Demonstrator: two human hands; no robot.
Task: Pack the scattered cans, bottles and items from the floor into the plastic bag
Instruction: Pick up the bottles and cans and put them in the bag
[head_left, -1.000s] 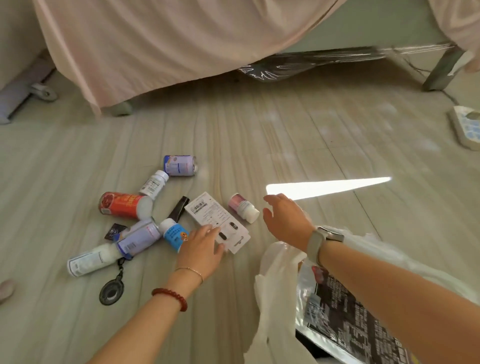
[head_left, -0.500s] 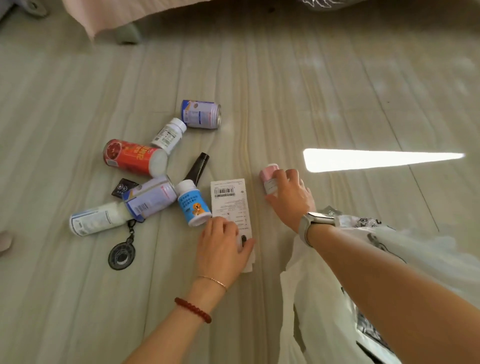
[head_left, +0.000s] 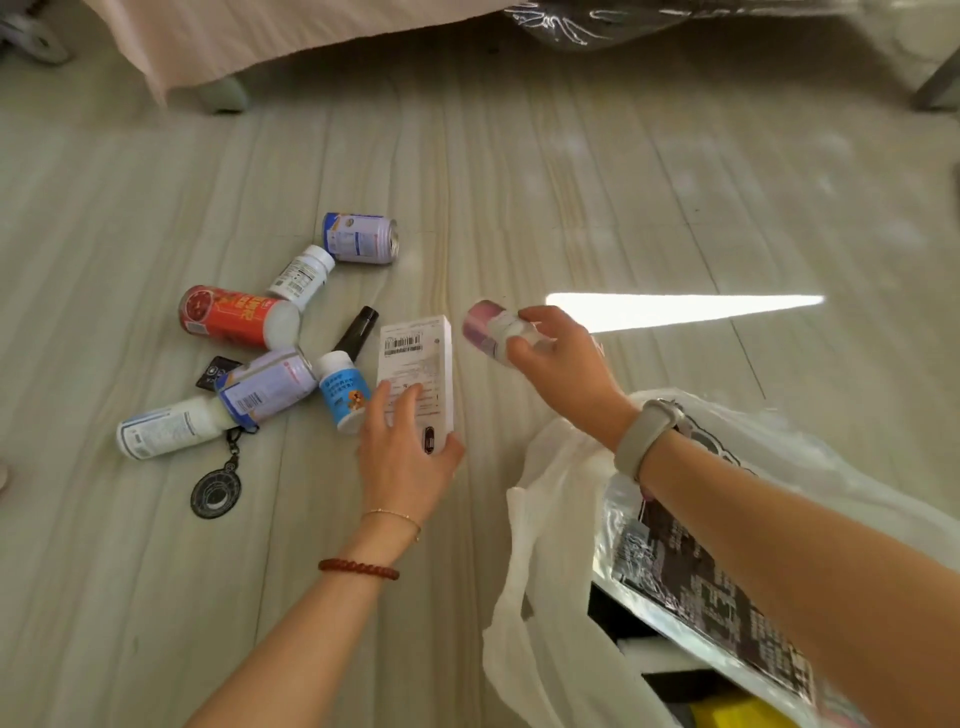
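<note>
My right hand (head_left: 558, 364) is shut on a small pink-labelled bottle (head_left: 485, 332) and holds it just above the floor. My left hand (head_left: 405, 452) grips the near end of a flat white box (head_left: 415, 358) with a barcode, lifted at a slight tilt. The white plastic bag (head_left: 550, 545) lies open at the lower right, under my right forearm, with a dark printed packet (head_left: 691, 566) inside. Left of the box lie a blue-labelled white bottle (head_left: 343, 389), two purple cans (head_left: 267, 387) (head_left: 361, 238), a red can (head_left: 236, 316) and two white bottles (head_left: 166, 427) (head_left: 303, 276).
A black tube (head_left: 358, 327), a dark sachet (head_left: 215, 371) and a round black keychain (head_left: 215, 488) lie among the cans. A bed with a pink sheet (head_left: 270, 36) stands at the back. A bright strip of sunlight (head_left: 675, 309) crosses the wooden floor.
My right hand closed on the pink bottle and raised it off the floor. My left hand took hold of the white box and lifted its near end.
</note>
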